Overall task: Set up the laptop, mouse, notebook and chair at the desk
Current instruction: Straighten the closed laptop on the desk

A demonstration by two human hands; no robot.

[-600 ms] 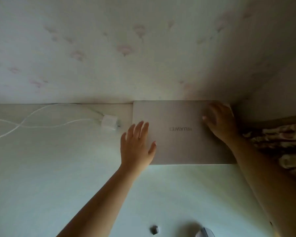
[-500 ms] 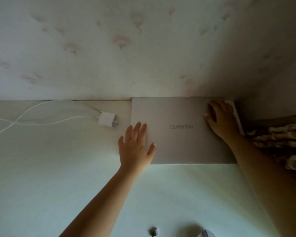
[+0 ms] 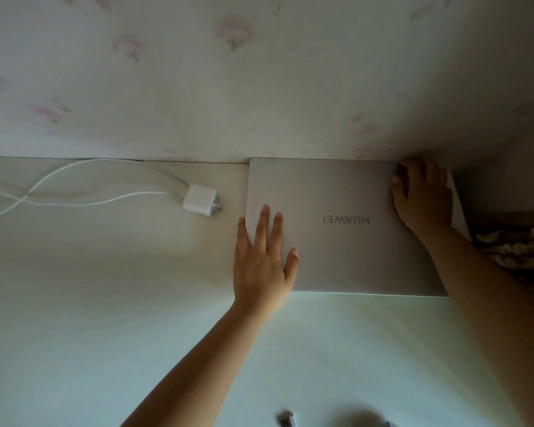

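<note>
A closed silver laptop (image 3: 346, 241) lies flat at the back right of the pale desk (image 3: 105, 303), its far edge against the wall. My left hand (image 3: 261, 260) rests flat on the lid's left part, fingers apart, the little finger over the left edge. My right hand (image 3: 423, 195) sits on the far right corner, fingers curled at the edge. At the bottom edge, a sliver of the mouse (image 3: 388, 424) shows. Neither notebook nor chair is in view.
A white charger block (image 3: 200, 200) with its white cable (image 3: 74, 198) lies left of the laptop. A small USB dongle (image 3: 286, 422) sits near the bottom edge. Patterned fabric (image 3: 518, 251) lies past the desk's right side. A flowered wall (image 3: 228, 87) backs the desk.
The view has tilted down and come closer. Both hands stay on the laptop, which still lies against the wall.
</note>
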